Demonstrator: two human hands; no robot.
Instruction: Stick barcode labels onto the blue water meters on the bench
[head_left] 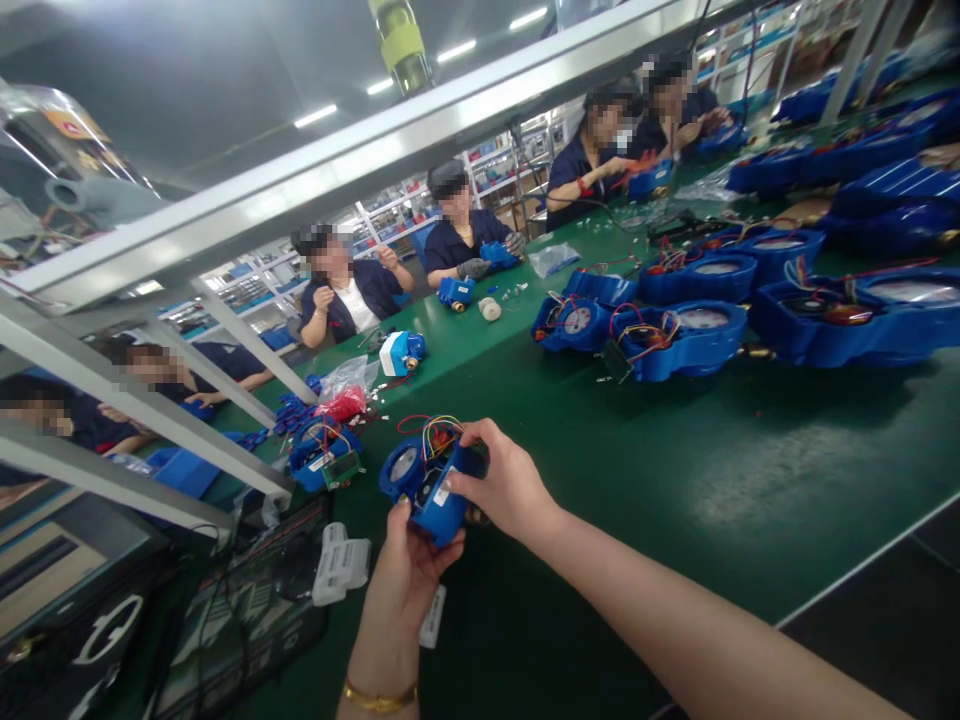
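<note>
The foremost casing [448,515] is blue, its label [441,493] white and its wires [437,431] red, yellow and white, while the tabletop [637,470] is plain green, the bracelet [380,702] gold, the circuit board [343,470] green, the bagged bundle [346,404] red, and the overhead beam [240,208] whitish grey.

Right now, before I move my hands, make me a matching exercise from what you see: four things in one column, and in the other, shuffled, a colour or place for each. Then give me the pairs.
Column one:
1. Nearest meter
2. Bracelet
3. Table
4. Roll

Column two:
A. Off-white
B. Held between the left hand and the right hand
C. Green
D. Around the left wrist

Right pairs: 1-B, 2-D, 3-C, 4-A.
</note>
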